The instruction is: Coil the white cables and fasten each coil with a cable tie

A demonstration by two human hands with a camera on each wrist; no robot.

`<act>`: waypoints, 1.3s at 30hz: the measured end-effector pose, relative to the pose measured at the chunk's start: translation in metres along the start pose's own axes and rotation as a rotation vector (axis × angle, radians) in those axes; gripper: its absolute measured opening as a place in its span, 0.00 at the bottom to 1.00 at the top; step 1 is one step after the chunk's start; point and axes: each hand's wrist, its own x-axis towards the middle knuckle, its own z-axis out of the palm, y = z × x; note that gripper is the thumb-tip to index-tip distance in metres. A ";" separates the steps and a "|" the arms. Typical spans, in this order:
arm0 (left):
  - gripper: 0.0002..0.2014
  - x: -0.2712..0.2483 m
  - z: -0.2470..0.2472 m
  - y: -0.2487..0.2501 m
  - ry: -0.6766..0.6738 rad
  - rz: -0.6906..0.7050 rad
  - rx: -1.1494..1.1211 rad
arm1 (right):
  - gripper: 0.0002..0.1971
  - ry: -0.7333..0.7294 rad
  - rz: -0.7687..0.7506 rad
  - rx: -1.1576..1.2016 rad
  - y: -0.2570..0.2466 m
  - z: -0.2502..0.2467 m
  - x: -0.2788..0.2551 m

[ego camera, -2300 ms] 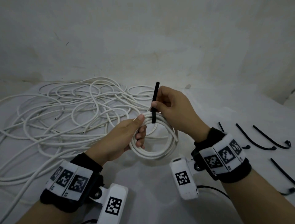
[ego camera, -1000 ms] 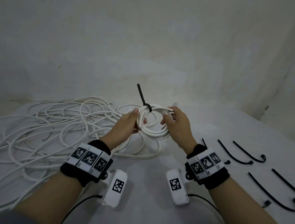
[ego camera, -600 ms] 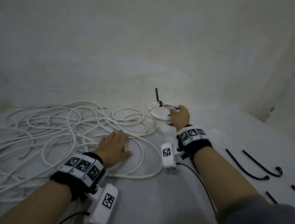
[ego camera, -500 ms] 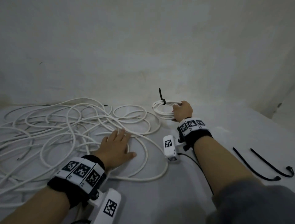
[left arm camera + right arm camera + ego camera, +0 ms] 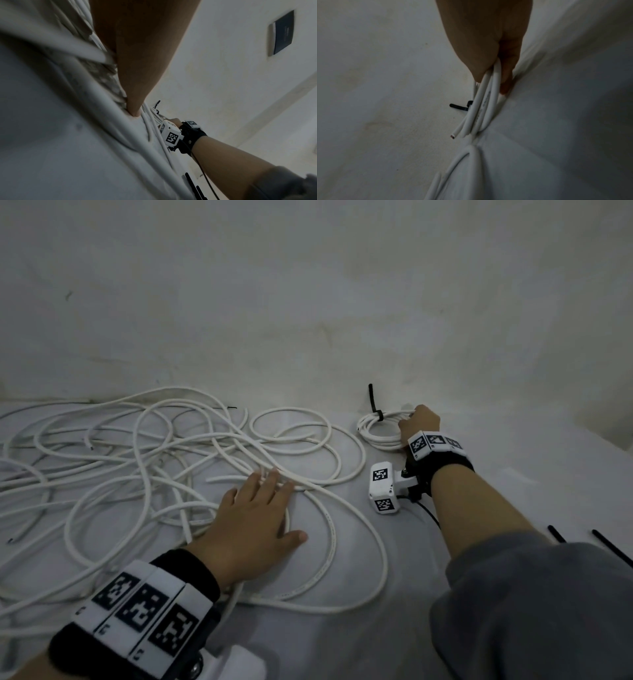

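Observation:
A small coil of white cable (image 5: 378, 430) lies at the far side of the white surface near the wall, bound by a black cable tie (image 5: 374, 405) whose tail sticks up. My right hand (image 5: 418, 422) grips the coil's right side; in the right wrist view its fingers (image 5: 506, 75) curl round the coil's strands (image 5: 481, 108), with the tie (image 5: 460, 107) just beyond. My left hand (image 5: 255, 518) lies flat, fingers straight, on the loose white cables (image 5: 137, 470) spread over the left half. In the left wrist view the left hand's fingers (image 5: 137, 75) press on the cables (image 5: 109, 119).
Loose black cable ties (image 5: 609, 546) lie at the right edge, partly hidden behind my grey sleeve (image 5: 534, 607). A pale wall (image 5: 308, 302) rises right behind the surface. A dark plate (image 5: 281, 33) hangs on the wall in the left wrist view.
Both hands held the tied coil a second ago. The left hand let go and dropped flat onto the loose cables. The right hand carried the coil away toward the far wall.

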 end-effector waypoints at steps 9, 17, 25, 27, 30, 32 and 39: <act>0.39 0.000 0.000 0.003 -0.004 -0.015 -0.017 | 0.14 0.018 -0.060 -0.233 0.004 0.005 -0.007; 0.37 -0.003 -0.006 0.003 0.008 -0.004 -0.092 | 0.14 -0.034 -0.207 -0.193 -0.048 -0.025 -0.032; 0.19 -0.018 -0.030 0.000 0.162 0.085 -0.352 | 0.07 -0.616 -0.784 -0.202 -0.076 -0.067 -0.147; 0.16 -0.032 -0.038 -0.001 0.191 0.100 -0.305 | 0.08 -0.767 -0.836 -0.293 -0.073 -0.071 -0.178; 0.14 -0.056 -0.042 0.000 0.173 0.133 -0.273 | 0.11 -0.941 -0.846 -0.361 -0.065 -0.073 -0.217; 0.13 -0.070 -0.041 0.001 0.170 0.152 -0.265 | 0.12 -0.993 -0.852 -0.398 -0.061 -0.071 -0.236; 0.12 -0.115 -0.027 -0.003 0.123 0.153 -0.237 | 0.05 -0.850 -0.931 -0.354 -0.057 -0.081 -0.254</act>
